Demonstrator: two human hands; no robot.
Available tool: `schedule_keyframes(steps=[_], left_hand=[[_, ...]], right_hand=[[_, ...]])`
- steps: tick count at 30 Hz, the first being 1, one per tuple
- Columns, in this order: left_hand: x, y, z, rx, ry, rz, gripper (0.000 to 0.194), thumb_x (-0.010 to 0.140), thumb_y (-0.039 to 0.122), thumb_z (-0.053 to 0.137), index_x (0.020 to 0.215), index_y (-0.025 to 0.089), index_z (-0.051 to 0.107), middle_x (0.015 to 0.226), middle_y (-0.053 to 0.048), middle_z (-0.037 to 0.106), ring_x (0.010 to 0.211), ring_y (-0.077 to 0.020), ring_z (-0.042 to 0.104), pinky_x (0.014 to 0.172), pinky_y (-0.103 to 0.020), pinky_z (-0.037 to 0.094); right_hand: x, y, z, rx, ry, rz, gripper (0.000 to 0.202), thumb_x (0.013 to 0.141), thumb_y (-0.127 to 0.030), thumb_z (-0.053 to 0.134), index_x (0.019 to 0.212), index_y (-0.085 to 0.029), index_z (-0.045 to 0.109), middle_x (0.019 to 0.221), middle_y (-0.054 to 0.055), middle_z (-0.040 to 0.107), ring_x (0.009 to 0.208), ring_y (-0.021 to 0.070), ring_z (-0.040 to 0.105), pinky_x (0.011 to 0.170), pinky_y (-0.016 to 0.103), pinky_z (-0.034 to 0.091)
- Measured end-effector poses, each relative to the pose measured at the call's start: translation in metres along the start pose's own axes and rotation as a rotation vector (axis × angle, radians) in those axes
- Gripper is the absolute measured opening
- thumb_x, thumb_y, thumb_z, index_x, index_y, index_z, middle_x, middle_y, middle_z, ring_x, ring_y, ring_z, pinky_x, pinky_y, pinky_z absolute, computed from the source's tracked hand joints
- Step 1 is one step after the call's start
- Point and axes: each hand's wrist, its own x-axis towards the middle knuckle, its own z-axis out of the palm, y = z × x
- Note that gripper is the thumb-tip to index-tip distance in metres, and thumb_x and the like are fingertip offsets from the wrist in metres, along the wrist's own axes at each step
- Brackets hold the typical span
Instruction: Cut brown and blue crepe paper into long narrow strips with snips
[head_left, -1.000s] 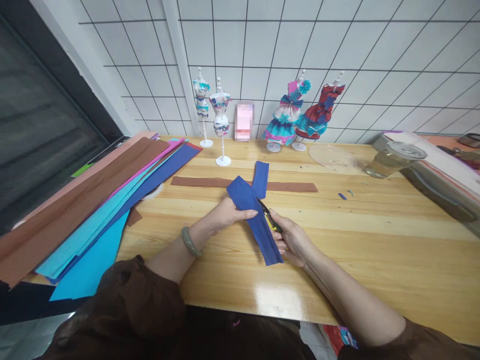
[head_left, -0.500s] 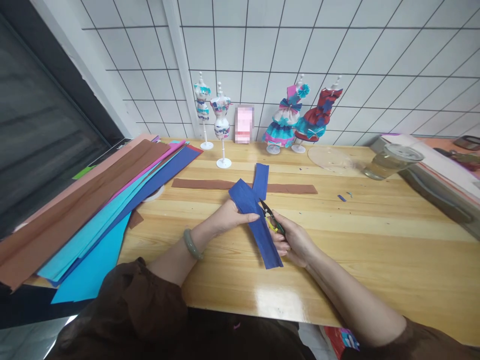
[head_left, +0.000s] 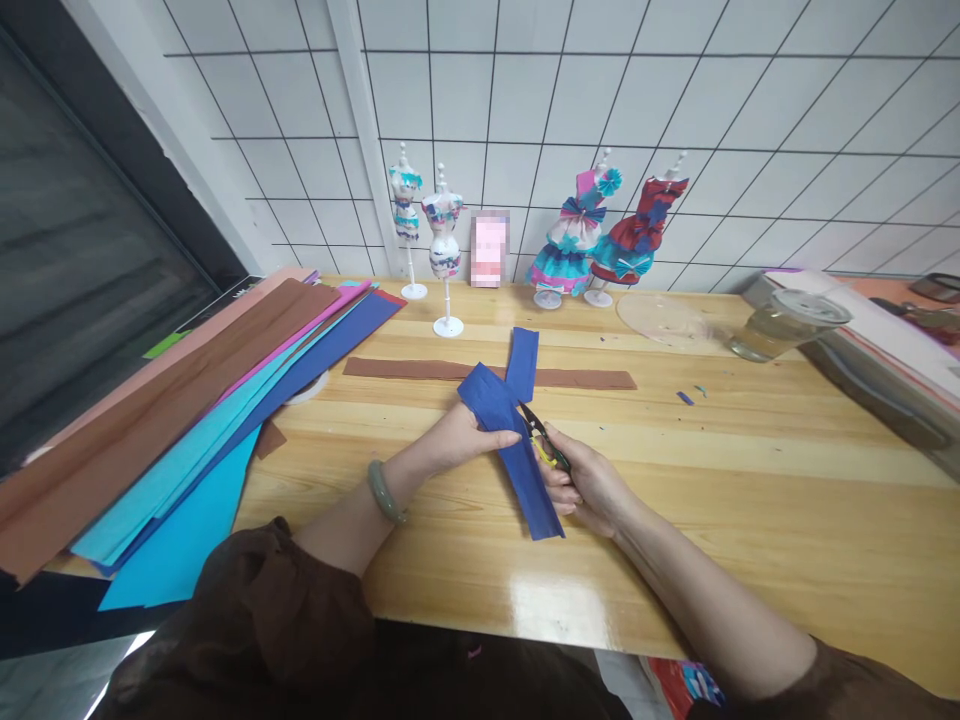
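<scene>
My left hand (head_left: 469, 435) is closed on a dark blue crepe paper strip (head_left: 529, 490), thumb on top and the other fingers hidden beneath. The strip slants down toward me. In my right hand (head_left: 589, 475) are small scissors (head_left: 551, 452) with dark blades and some yellow at the handles. Their blades lie at the strip's right edge, pointing up and left; whether paper is between them I cannot tell. Just beyond, a shorter blue piece (head_left: 523, 365) lies across a long thin brown paper strip (head_left: 390, 369) on the wooden table (head_left: 675, 560).
Layered coloured paper sheets (head_left: 187, 420) lie at the left. Against the tiled wall stand two small white dress forms (head_left: 444, 240) and two in paper dresses (head_left: 570, 245), with a pink upright card or screen (head_left: 489, 250) between. A lidded glass (head_left: 784, 325) stands at the right near blue scraps (head_left: 685, 398).
Almost nothing differs. Both hands hold nearly the same place, and the scissors and blue strip have shifted only very slightly.
</scene>
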Motion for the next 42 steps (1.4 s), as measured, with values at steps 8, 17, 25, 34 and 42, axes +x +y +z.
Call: schedule_keyframes(steps=[8,17,25,34,42], left_hand=[[-0.001,0.001,0.001,0.016,0.020,-0.027,0.042,0.066,0.033,0.072,0.100,0.014,0.058,0.103,-0.008,0.064,0.094,-0.0197,0.058,0.085,-0.032,0.043],[-0.001,0.001,0.000,-0.024,0.000,-0.039,0.048,0.065,0.033,0.073,0.106,0.014,0.056,0.102,-0.009,0.064,0.096,-0.0206,0.058,0.087,-0.035,0.043],[-0.002,0.010,-0.001,-0.085,0.039,-0.033,0.046,0.064,0.033,0.073,0.103,0.015,0.059,0.108,-0.009,0.063,0.100,-0.0215,0.056,0.088,-0.033,0.042],[-0.001,0.004,0.000,-0.275,0.118,-0.086,0.037,0.066,0.034,0.072,0.095,0.014,0.062,0.099,-0.007,0.065,0.091,-0.0190,0.059,0.085,-0.032,0.044],[-0.002,0.002,-0.001,-0.073,0.040,-0.043,0.039,0.071,0.035,0.068,0.102,0.014,0.060,0.108,-0.008,0.063,0.100,-0.0208,0.056,0.090,-0.032,0.041]], right_hand=[[0.000,-0.001,0.002,-0.047,0.014,-0.009,0.041,0.080,-0.053,0.048,0.061,-0.018,0.041,0.044,-0.010,0.023,0.034,0.0027,0.011,0.031,0.015,0.015],[0.000,-0.001,-0.001,-0.022,-0.026,-0.013,0.037,0.081,-0.052,0.047,0.067,-0.018,0.048,0.043,-0.010,0.024,0.034,0.0032,0.011,0.030,0.015,0.017],[0.000,-0.001,0.000,-0.007,-0.036,-0.005,0.035,0.081,-0.051,0.047,0.068,-0.018,0.049,0.043,-0.010,0.025,0.033,0.0033,0.010,0.030,0.015,0.017],[-0.001,-0.002,0.000,0.006,-0.057,0.014,0.037,0.084,-0.051,0.042,0.068,-0.018,0.048,0.043,-0.010,0.023,0.033,0.0036,0.011,0.030,0.015,0.016],[0.000,-0.002,0.000,0.022,-0.124,0.016,0.040,0.085,-0.052,0.038,0.066,-0.018,0.047,0.041,-0.010,0.023,0.031,0.0035,0.011,0.030,0.016,0.018]])
